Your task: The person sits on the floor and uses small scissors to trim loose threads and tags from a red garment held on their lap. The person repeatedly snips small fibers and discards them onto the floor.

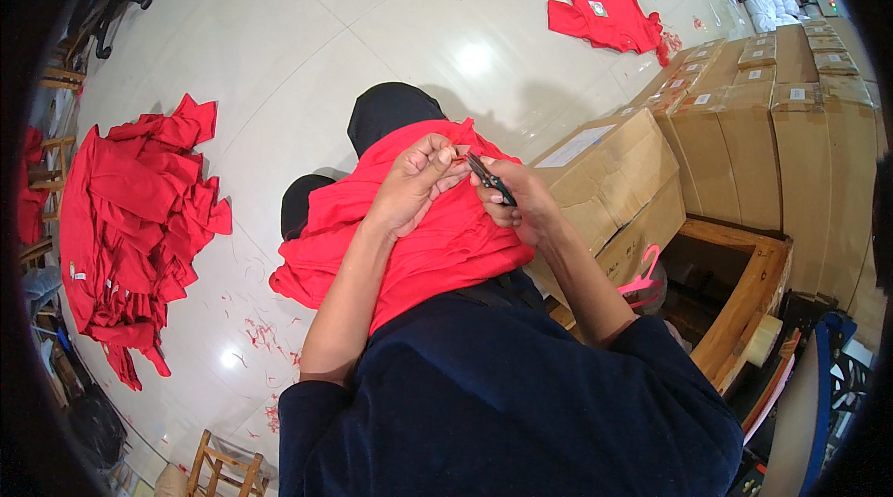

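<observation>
A red garment (433, 260) lies bunched over my lap. Above it, my left hand (416, 182) pinches a small bit of the red cloth between thumb and fingers; any thread there is too small to make out. My right hand (527, 199) grips black-handled thread snips (493, 182), whose blades point up and left toward the pinched cloth. The blade tips are right beside my left fingertips. Whether they touch the cloth, I cannot tell.
A heap of red garments (139, 218) lies on the floor at left; another red garment (609, 18) is at far right. Cardboard boxes (735, 143) stack along the right, one carton (614, 181) close by my right arm. A wooden frame (744, 311) holds a pink hanger (644, 281). Thread scraps (263, 337) litter the floor.
</observation>
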Available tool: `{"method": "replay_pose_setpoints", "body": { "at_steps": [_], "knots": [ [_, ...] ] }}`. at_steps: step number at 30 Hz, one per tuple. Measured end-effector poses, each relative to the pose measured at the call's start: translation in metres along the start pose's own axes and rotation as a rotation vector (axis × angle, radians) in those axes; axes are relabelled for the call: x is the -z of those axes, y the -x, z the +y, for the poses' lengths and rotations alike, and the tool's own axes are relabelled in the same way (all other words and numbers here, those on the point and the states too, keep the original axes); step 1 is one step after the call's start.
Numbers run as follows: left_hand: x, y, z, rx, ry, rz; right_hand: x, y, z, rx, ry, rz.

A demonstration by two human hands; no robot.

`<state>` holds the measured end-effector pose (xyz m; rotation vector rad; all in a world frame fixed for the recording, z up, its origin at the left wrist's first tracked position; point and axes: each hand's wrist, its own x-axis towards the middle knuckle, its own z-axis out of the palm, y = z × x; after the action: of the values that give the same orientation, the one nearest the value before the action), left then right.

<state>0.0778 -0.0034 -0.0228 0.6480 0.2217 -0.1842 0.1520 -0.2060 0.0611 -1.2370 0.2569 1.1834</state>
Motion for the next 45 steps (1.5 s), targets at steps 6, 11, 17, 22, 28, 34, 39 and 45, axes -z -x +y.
{"method": "replay_pose_setpoints", "body": {
  "at_steps": [6, 11, 17, 22, 28, 34, 39, 45],
  "knots": [
    [-0.019, 0.002, 0.006, -0.065, -0.001, 0.051, -0.010, 0.002, 0.015, 0.404, 0.317, 0.249],
    [-0.019, 0.001, 0.000, -0.075, -0.030, 0.126, -0.004, 0.002, 0.031, 1.070, 1.166, 0.606],
    [-0.024, 0.002, 0.000, -0.075, -0.018, 0.105, -0.004, -0.009, 0.038, 1.233, 1.211, 0.660],
    [-0.021, 0.002, -0.001, -0.057, 0.010, 0.116, -0.001, -0.017, 0.041, 1.255, 1.165, 0.665],
    [-0.019, 0.000, 0.004, 0.002, 0.064, 0.088, -0.001, -0.019, 0.040, 1.248, 1.158, 0.655],
    [-0.020, 0.000, 0.006, 0.024, 0.051, 0.110, 0.003, -0.026, 0.040, 1.288, 1.168, 0.652],
    [-0.021, -0.001, 0.003, 0.020, 0.016, 0.137, 0.002, -0.027, 0.040, 1.257, 1.156, 0.670],
    [-0.020, -0.001, 0.001, 0.012, 0.036, 0.165, 0.006, -0.030, 0.038, 1.270, 1.134, 0.719]
  ]
}}
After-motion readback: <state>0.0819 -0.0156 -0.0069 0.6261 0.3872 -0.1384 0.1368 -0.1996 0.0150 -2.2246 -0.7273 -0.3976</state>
